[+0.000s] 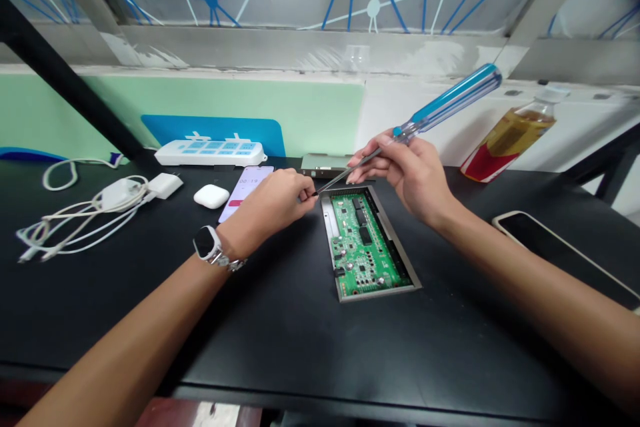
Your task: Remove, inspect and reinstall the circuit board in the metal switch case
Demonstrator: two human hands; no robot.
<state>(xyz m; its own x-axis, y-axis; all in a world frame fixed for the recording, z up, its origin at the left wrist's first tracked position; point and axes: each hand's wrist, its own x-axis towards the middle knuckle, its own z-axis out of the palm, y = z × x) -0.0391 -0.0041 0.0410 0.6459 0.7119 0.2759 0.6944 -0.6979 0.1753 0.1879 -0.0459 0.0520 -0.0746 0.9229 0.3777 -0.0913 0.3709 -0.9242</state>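
Head view shows the metal tray (381, 294) lying uncovered on the black desk (280, 347), its green circuit board (357, 240) seated inside, bearing black chips; any fastening left is too small to tell. The right hand's (417, 170) fingers grip a blue-handled screwdriver (453, 99); the left hand's (283, 195) fingertips pinch a small dark piece (315, 194), perhaps a screw, at its tip.

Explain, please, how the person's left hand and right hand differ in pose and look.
The right hand holds the screwdriver; the left hand is closed at its tip, whether on something small is unclear.
The left hand's fingers curl in, while the right hand's stretch more along the tool.
The left hand's wrist wears a watch; the right hand's wrist shows none.
Both are ungloved and near the far end of the circuit board.
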